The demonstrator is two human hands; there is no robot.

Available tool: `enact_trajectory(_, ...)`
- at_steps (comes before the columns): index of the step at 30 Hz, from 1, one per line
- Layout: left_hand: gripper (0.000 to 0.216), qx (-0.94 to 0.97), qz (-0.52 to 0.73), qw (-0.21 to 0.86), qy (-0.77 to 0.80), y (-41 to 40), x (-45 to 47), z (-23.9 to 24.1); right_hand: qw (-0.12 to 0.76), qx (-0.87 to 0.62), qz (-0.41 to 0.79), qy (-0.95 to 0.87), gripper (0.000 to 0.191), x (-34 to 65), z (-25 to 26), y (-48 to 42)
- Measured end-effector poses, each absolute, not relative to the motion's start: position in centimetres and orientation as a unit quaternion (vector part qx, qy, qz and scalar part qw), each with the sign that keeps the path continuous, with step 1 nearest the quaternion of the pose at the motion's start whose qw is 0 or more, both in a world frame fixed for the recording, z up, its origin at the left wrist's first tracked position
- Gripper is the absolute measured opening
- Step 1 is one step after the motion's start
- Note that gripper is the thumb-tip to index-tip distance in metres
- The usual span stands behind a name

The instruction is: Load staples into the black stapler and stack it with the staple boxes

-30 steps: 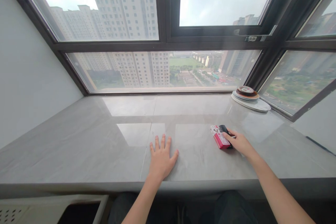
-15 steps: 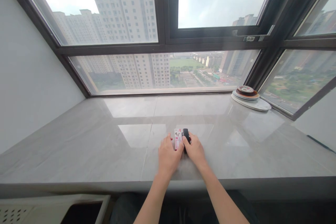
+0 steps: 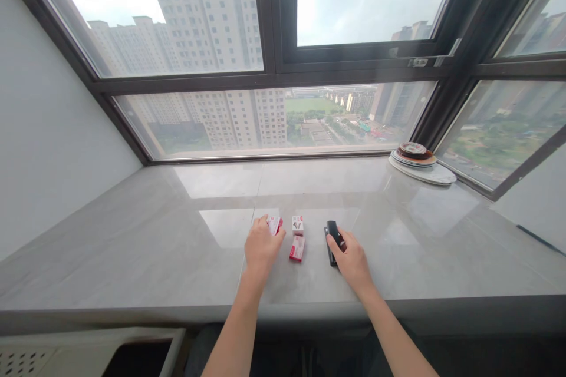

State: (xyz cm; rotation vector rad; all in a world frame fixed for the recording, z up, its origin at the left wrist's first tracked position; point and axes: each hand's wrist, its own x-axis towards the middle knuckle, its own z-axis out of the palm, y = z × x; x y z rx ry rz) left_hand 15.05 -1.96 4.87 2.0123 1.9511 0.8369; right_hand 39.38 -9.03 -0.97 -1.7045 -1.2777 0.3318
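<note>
Right now, both hands work over the middle of the grey ledge (image 3: 145, 247), nearer its front edge than the window. The left hand (image 3: 262, 242) has its thumb and fingers closed around a pink-and-white box (image 3: 275, 224), whose right end shows past the fingertips; the hand covers much of it, so I can't really tell whether it rests on the surface or is slightly raised. The right hand (image 3: 352, 259) grips a black stapler (image 3: 331, 232), thumb across its top and fingers wrapped along its right side, its long axis running from the front edge toward the back edge.

Between the hands lie two more small boxes. A white-faced box (image 3: 298, 224) with a printed picture sits farther back, and a pink box (image 3: 297, 249) lies just in front of it, a little askew, closer to the front edge. At the back right corner of the ledge, a stack of plates (image 3: 424, 173) stands beside the dark window frame (image 3: 446, 100), well apart from both hands.
</note>
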Motion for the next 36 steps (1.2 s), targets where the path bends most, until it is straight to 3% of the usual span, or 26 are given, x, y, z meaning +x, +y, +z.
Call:
enact_trajectory(6, 0.04, 0.682, 0.273, 0.106, 0.671, 0.8, 14.1, 4.3, 0.469, -0.698, 0.148, -0.521, 0.06, 39.4, -0.6, -9.2)
enact_trajectory(17, 0.029, 0.651, 0.256, 0.004, 0.715, -6.3, 8.8, 2.6, 0.46, -0.711, 0.16, -0.507, 0.062, 39.2, -0.2, -9.2)
enact_trajectory(20, 0.033, 0.658, 0.27, -0.011, 0.702, -7.4, 10.4, 2.9, 0.464, -0.714, 0.162, -0.499, 0.062, 39.2, -0.3, -9.2)
enact_trajectory(26, 0.033, 0.75, 0.28, 0.062, 0.596, -7.3, 18.4, 3.6, 0.477, -0.707, 0.185, -0.488, 0.062, 38.9, -0.4, -9.3)
enact_trajectory(31, 0.052, 0.74, 0.269, 0.077, 0.612, -6.2, 20.0, 2.9, 0.494, -0.698, 0.178, -0.487, 0.051, 39.0, 0.0, -9.7)
enact_trajectory(36, 0.032, 0.792, 0.246, 0.116, 0.546, -7.9, 18.1, 2.5, 0.44, -0.669, 0.144, -0.581, 0.031, 39.3, 1.8, -9.1)
